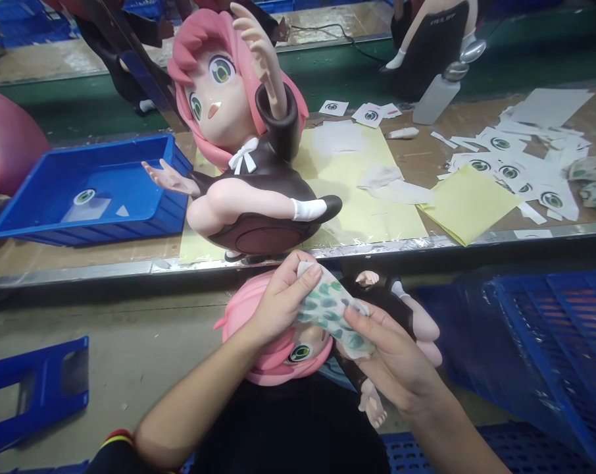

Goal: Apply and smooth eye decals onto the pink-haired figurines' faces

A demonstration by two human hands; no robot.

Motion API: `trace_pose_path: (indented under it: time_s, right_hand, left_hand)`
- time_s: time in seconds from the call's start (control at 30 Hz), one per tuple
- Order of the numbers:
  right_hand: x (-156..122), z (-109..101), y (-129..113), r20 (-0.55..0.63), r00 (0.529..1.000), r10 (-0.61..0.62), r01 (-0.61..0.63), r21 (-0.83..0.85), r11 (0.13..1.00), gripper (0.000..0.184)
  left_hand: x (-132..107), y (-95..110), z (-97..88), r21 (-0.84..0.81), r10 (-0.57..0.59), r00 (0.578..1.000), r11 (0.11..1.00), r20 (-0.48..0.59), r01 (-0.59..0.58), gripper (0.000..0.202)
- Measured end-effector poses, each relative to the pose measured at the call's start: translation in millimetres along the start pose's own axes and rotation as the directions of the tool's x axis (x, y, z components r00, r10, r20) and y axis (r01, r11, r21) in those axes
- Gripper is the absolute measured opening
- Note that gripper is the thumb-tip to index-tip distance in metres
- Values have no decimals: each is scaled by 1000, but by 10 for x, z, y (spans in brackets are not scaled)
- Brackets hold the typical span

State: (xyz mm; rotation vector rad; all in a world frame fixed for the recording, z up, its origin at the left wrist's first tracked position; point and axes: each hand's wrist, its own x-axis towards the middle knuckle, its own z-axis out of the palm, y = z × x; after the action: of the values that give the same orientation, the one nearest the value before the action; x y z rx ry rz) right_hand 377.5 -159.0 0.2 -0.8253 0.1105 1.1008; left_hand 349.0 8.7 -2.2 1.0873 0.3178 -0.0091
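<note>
A pink-haired doll figure point(278, 359) lies in my lap, face up, one green eye showing. My left hand point(281, 299) rests on its head and pinches the upper end of a white cloth with green stains point(330, 309) against the face. My right hand point(389, 359) grips the cloth's lower end and lies over the doll's face and body. Both hands are closed on the cloth. A second, finished doll in a dark dress point(248, 141) stands on the table edge just beyond my hands, one arm raised.
A blue tray point(41, 217) with an eye sticker sits at the table's left. Yellow sheets point(466, 204) and several eye-decal papers point(525, 171) cover the right side, near a squeeze bottle point(439, 95). A blue stool point(36, 388) stands left, blue crates point(549, 342) right.
</note>
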Motion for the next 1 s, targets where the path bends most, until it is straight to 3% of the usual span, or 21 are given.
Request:
trace_pose_path:
  time_s: [0.13,0.27,0.43,0.53,0.63,0.73,0.83,0.93,1.0]
  right_hand:
    - [12,2,40,-52,999,0,6,108,994,29]
    - [34,26,65,-20,1000,-16,20,206,978,29]
    - [49,120,122,-68,996,-54,74,344,936,28]
    - [59,236,129,-141,984,-114,161,395,904,30]
    - [97,348,116,-215,954,-209,272,327,905,36]
    - [168,399,141,-354,890,-287,366,179,913,41]
    - [249,382,224,-440,781,-443,439,-118,891,47]
    - [317,280,233,-434,668,-605,474,-379,795,48]
    - [367,125,75,-427,570,-702,500,-498,709,47]
  left_hand:
    - [14,-1,6,-7,12,1000,1000,-20,-12,28]
    - [22,-26,9,24,46,999,999,-21,-45,27]
    - [-22,-53,-18,206,191,979,957,77,-203,23]
    - [-58,-79,-22,396,345,919,829,193,-394,12]
    - [-62,-135,4,504,506,813,641,290,-579,9]
    - [-38,-203,45,578,614,691,424,383,-697,13]
    - [-33,-239,78,626,637,620,264,458,-734,15]
    - [-107,-217,94,674,578,614,143,537,-725,17]
    - [-196,-175,74,737,481,653,20,585,-676,18]
